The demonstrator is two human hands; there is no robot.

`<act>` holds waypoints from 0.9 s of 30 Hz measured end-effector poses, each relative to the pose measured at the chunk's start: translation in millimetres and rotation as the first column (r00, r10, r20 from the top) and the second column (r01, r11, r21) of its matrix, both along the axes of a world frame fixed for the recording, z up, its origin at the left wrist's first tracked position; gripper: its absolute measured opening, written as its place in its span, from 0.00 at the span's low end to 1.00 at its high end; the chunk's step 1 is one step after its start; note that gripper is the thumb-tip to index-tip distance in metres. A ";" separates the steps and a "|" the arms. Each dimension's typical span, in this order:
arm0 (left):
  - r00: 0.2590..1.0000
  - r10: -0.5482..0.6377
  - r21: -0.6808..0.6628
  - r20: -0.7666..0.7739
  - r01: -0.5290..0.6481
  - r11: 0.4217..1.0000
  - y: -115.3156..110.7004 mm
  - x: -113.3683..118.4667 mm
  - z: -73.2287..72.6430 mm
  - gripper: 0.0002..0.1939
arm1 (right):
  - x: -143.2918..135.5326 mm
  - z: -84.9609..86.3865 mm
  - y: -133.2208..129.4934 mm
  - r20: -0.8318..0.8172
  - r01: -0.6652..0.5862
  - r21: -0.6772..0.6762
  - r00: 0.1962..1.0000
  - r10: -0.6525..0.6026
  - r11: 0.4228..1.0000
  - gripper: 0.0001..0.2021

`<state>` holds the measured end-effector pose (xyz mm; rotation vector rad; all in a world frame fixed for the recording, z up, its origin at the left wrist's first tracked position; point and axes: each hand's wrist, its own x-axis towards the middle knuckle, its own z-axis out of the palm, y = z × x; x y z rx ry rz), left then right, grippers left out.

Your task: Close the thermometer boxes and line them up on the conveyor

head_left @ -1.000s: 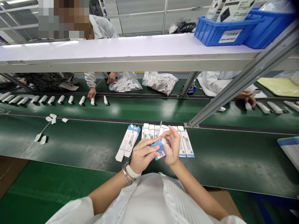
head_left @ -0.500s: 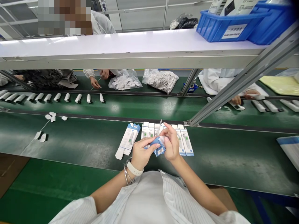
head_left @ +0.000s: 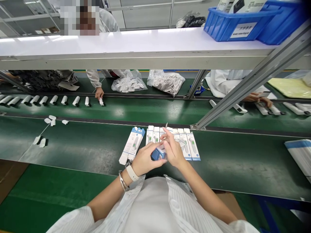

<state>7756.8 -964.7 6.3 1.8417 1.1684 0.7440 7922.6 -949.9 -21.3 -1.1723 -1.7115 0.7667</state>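
Observation:
A small blue-and-white carton [head_left: 158, 153] is held low over the green bench in front of me. My left hand [head_left: 147, 159] is closed around it, with the thumb on the near side and the fingers along the far side. The fingers of my right hand [head_left: 173, 150] press at its upper right end and partly hide it. Behind my hands stands a row of white cartons [head_left: 193, 147], each printed with a picture of a device. Left of them lie a couple of flat, open-ended cartons [head_left: 132, 144]. A thin pointed grey tip [head_left: 166, 125] shows above my right fingers; its kind is unclear.
Several white plastic pieces [head_left: 42, 142] lie at the left. White devices [head_left: 76, 101] line the far green belt [head_left: 145, 108]. A slanted metal post [head_left: 233, 84] rises at right below a white shelf [head_left: 121, 45] with blue bins [head_left: 240, 27]. Co-workers' hands [head_left: 99, 93] are beyond.
The carton has turned and tipped between my hands, and my right fingers have moved onto its top. Across the belt, a co-worker's hand has come down on a white device.

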 end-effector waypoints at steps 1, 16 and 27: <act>0.998 0.061 -0.010 0.029 -0.061 0.998 -0.9 -3.8 -8.7 0.25 | 4.8 -4.8 2.1 -0.011 0.076 0.009 0.997 -0.076 0.997 0.22; 0.770 0.608 -0.184 -0.191 -0.637 0.749 14.6 -30.8 -161.0 0.14 | 41.0 -119.8 7.4 0.098 0.517 -0.333 0.851 -0.516 0.789 0.26; 0.646 0.531 -0.114 -0.548 -0.687 0.718 40.4 -94.0 -184.3 0.44 | 43.0 -118.2 9.0 0.111 0.484 -0.375 0.871 -0.479 0.791 0.26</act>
